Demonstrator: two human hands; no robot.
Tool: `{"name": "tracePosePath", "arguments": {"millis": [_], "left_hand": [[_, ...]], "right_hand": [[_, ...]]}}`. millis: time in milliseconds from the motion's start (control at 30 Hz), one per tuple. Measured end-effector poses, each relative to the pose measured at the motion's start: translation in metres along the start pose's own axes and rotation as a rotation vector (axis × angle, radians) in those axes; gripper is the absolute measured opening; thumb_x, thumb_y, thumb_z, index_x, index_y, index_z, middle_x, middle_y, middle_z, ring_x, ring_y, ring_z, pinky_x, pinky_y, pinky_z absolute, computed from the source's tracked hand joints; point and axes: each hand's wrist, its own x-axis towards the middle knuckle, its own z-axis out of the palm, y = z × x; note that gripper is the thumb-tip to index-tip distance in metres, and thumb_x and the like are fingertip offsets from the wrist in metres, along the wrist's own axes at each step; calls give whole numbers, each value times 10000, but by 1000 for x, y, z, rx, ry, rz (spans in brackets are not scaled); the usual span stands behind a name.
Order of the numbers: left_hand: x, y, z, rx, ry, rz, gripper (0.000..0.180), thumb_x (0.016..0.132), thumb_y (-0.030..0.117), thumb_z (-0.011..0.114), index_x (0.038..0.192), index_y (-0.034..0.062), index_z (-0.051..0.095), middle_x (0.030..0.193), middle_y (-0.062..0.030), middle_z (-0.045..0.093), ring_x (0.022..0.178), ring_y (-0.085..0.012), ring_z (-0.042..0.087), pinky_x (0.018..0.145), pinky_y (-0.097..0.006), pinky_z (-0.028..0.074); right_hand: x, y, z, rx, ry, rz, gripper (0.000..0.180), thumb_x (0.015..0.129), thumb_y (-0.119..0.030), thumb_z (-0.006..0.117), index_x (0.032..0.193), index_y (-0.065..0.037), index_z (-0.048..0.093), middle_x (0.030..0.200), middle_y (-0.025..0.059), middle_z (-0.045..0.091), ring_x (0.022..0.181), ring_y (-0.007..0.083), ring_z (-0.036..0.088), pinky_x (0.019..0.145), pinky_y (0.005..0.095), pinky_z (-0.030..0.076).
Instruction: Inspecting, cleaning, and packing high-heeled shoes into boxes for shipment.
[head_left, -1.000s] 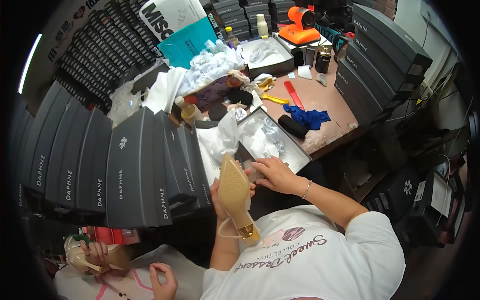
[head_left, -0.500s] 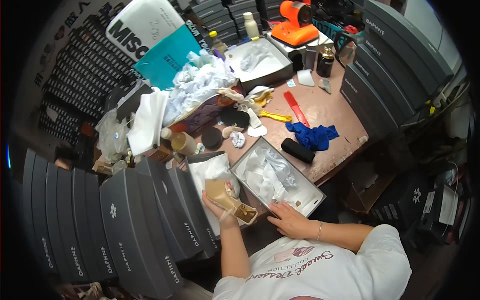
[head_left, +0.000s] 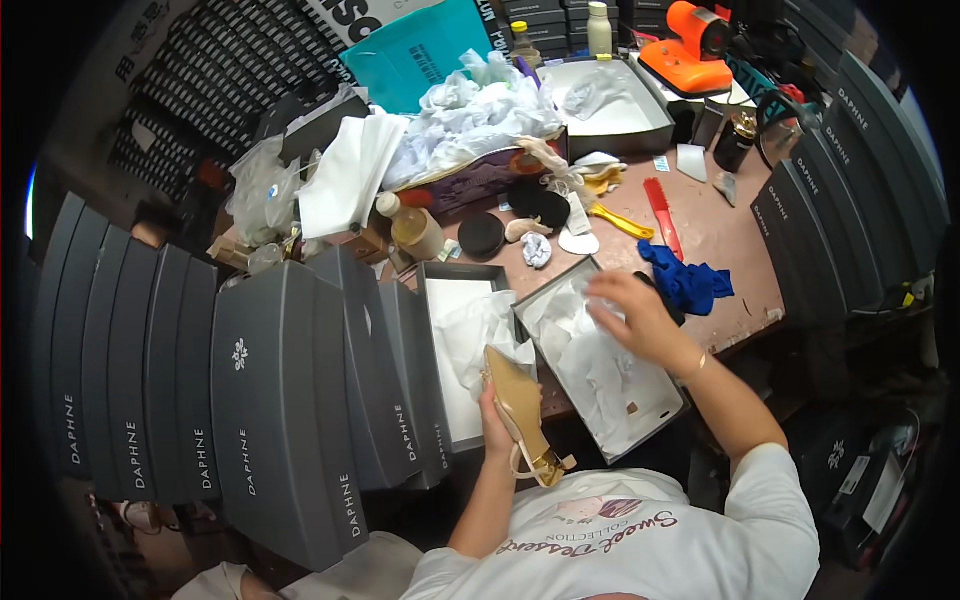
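In my left hand (head_left: 497, 420) is a beige strappy sandal (head_left: 518, 400), its sole turned up and its gold heel end toward my shirt. My fingers wrap round its side. Beneath and beyond the shoe lies an open shoebox (head_left: 455, 420) with crumpled white tissue paper (head_left: 478, 328) inside. My right hand (head_left: 635, 312), slightly blurred, hovers over a second open box (head_left: 655, 400), fingers apart and nothing visible in them. White paper (head_left: 590, 365) and a small brown piece lie in that box.
Upright grey shoeboxes (head_left: 270, 400) crowd the left; more are stacked at right (head_left: 810, 230). Across the table lie a blue cloth (head_left: 690, 280), a red brush (head_left: 661, 215), a yellow-handled brush (head_left: 622, 221), a bottle (head_left: 415, 232) and a paper-filled bin (head_left: 465, 185).
My right hand has lifted from the near edge of the right box and moved farther out above it. My left hand has turned the sandal more upright. The whole view has shifted.
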Motion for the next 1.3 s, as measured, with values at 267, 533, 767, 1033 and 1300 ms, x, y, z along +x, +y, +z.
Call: {"name": "tracePosePath", "arguments": {"millis": [267,533,767,1033,1300], "left_hand": [[14,-10,-4,-9,-1,-72,605,908,593,391,1041,35,583,840,-130,662,662,-180,643,531,-269,516],[17,-16,-12,-84,-32,-59,486,939,461,410,1279,115,383,865,-115,618,637,-180,626,484,-289,514],[0,-9,-5,49,-67,177,599,927,561,358,1157,39,539,865,-149,657,696,-192,644,579,-287,529],[-5,1,-2,45,-111,34,566,933,549,344,1117,55,549,860,-133,646,637,-203,629,494,-301,509],[-214,133,-26,-1369,316,-648,649,838,212,639,1340,-23,301,1208,-103,397,1190,-192,349,1025,-257,228]], "right_hand": [[174,121,60,-350,107,8,346,792,-184,688,1113,-62,648,1335,219,456,1196,403,466,979,468,415],[169,137,75,-86,353,-8,214,829,-136,646,1001,-9,654,987,159,660,929,328,631,819,397,492],[38,60,53,764,172,343,143,858,-48,641,979,2,583,867,1,600,739,57,554,654,224,483],[-24,-35,48,363,66,-25,186,824,-38,647,1009,-18,655,1011,98,631,923,197,621,795,292,502],[-40,-152,55,1115,-370,-143,157,881,-4,587,1032,-3,626,1021,84,629,999,193,586,917,302,442]]}}
